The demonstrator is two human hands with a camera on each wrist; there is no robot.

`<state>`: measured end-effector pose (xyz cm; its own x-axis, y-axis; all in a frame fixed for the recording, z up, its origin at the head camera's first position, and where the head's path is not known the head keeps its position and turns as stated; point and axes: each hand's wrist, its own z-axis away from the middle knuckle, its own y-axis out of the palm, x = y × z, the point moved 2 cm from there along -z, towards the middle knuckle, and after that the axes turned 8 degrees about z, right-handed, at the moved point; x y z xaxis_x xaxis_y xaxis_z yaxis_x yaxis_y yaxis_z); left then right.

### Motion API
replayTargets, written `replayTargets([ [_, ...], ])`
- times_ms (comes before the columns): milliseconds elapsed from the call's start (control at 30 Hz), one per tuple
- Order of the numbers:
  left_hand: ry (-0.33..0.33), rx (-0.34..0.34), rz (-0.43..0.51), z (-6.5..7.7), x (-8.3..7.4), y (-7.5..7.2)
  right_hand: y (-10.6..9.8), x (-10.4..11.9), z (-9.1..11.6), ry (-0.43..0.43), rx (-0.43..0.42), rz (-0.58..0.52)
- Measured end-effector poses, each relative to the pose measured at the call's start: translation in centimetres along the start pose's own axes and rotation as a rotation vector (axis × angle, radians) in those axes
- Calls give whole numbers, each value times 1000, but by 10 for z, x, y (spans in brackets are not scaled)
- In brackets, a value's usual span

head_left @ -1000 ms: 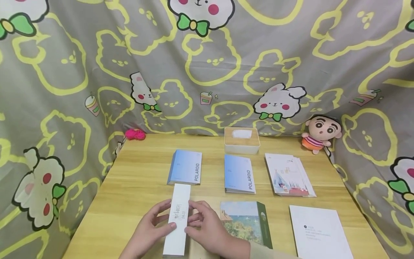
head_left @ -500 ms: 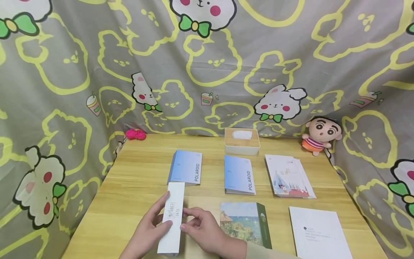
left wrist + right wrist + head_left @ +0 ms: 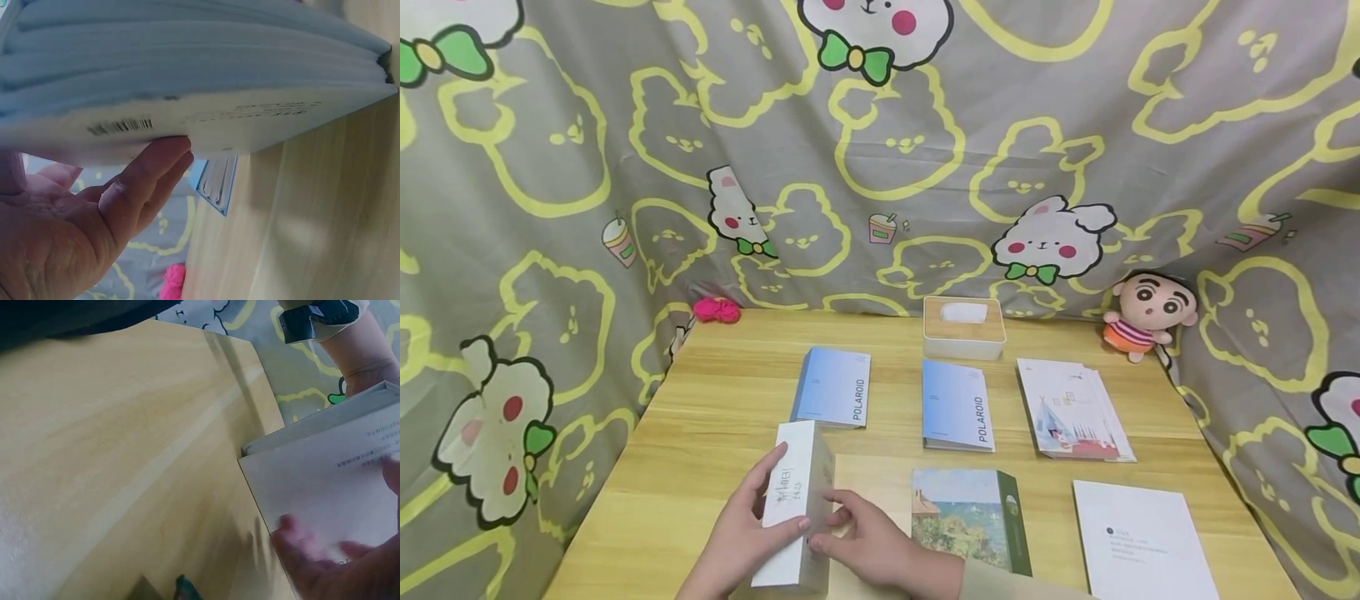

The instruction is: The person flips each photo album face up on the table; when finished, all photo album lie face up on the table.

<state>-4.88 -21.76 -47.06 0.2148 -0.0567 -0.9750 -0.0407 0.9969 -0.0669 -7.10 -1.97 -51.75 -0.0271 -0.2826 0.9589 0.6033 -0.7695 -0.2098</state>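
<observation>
A thick white photo album (image 3: pixel 792 487) stands on edge at the near left of the table, its lettered spine facing up. My left hand (image 3: pixel 737 525) holds it from the left, thumb over the spine. In the left wrist view, that hand's fingers (image 3: pixel 153 165) lie against the cover bearing a barcode, below thick page edges. My right hand (image 3: pixel 880 542) touches the right-hand cover with its thumb and fingertips. This printed white cover (image 3: pixel 312 487) shows in the right wrist view, where the right fingers (image 3: pixel 300 550) are blurred.
Two blue POLAROID albums (image 3: pixel 835 387) (image 3: pixel 955 408) lie behind. Right of them is a white illustrated stack (image 3: pixel 1067 408). A landscape-cover book (image 3: pixel 958 512) and a white book (image 3: pixel 1142 542) lie nearer. A tissue box (image 3: pixel 962 337), doll (image 3: pixel 1146 312) and pink bundle (image 3: pixel 717 310) line the back.
The white photo album has moved slightly left and turned, so its right-hand cover now shows in the head view. Both hands have stayed on it.
</observation>
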Motion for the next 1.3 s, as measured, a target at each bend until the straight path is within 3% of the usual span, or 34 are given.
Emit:
replayTargets([
  [133,-7,-2,-25,0,1,-2,0,-3,-1,88,48,138],
  [267,5,14,17,-1,4,-7,0,-2,0,85,38,181],
  [500,32,171,107,-7,10,-31,-2,2,4,80,39,276],
  [600,35,199,109,-8,13,-41,-2,3,5,77,42,291],
  [700,16,152,86,-9,18,-48,-2,4,5,71,45,294],
  [767,-13,63,35,-10,23,-51,-2,3,5,74,57,295],
  [933,-163,-152,-241,-16,39,-53,-2,1,4,73,107,293],
  [1067,-214,-173,-415,-21,45,-52,-5,2,3,56,112,324],
  [1200,-212,-171,-484,-23,44,-49,-14,-2,3,48,129,323],
  [1300,-192,-215,-500,-21,36,-44,-27,-6,8,36,148,294],
])
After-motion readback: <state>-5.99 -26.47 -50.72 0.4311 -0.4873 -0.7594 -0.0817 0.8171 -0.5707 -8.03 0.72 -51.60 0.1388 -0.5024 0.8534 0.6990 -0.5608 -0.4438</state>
